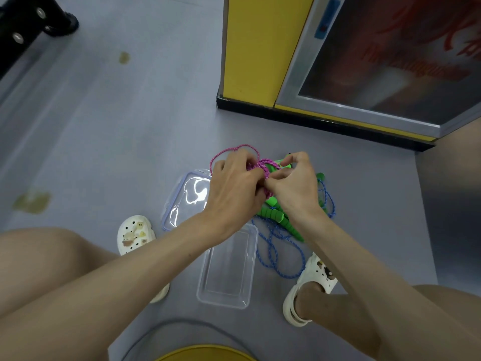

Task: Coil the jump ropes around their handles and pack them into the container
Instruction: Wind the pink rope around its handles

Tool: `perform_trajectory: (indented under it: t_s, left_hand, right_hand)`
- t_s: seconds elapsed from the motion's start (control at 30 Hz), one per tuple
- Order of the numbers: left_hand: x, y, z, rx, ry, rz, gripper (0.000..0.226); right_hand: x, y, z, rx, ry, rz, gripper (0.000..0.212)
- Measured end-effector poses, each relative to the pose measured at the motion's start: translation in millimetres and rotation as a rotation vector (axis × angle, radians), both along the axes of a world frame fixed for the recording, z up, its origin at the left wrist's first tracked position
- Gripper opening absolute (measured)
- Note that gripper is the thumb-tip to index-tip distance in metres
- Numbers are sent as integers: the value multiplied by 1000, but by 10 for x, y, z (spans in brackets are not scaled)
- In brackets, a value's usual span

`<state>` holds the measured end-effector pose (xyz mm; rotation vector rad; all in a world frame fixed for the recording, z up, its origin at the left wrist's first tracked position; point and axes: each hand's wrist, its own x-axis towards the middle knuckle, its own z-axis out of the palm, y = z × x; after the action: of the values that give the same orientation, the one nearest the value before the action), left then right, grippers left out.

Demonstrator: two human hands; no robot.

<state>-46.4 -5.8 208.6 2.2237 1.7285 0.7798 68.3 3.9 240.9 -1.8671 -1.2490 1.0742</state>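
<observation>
Both hands work above the floor on a pink jump rope (263,165) wound around bright green handles (282,162). My left hand (234,183) grips the coiled bundle, and a loose pink loop (229,151) sticks out beyond it. My right hand (294,186) pinches the pink cord at the coil. A blue jump rope (276,251) with ribbed green handles (278,220) lies tangled on the floor under my right wrist. The clear plastic container (250,256) sits open on the floor between my feet.
The container's clear lid (182,196) lies on the floor to the left of my hands. A yellow cabinet with a black base (312,121) stands just beyond. My white clogs (135,233) flank the container, and a black wheeled frame (39,19) is far left.
</observation>
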Motion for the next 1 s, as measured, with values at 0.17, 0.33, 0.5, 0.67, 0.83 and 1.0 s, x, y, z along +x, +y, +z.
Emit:
perform_trajectory:
  t_s: [0.17, 0.33, 0.5, 0.67, 0.83, 1.0]
  left_hand:
    - [95, -14, -31, -96, -17, 91, 11]
    - [167, -20, -22, -146, -2, 109, 33]
    - [145, 41, 4, -38, -100, 169, 18]
    - [112, 34, 88, 36, -79, 193, 16]
    - [154, 40, 61, 20, 3, 146, 14]
    - [198, 82, 97, -37, -136, 212, 11]
  right_hand:
    - [-20, 1, 24, 58, -76, -10, 45]
    - [-56, 17, 99, 144, -142, -43, 37]
    - [-87, 25, 165, 220, -170, 8, 37]
    - [-36, 11, 178, 198, -140, -12, 38]
    - [-31, -16, 134, 211, -111, -106, 38]
    - [-59, -26, 63, 275, -142, -97, 32]
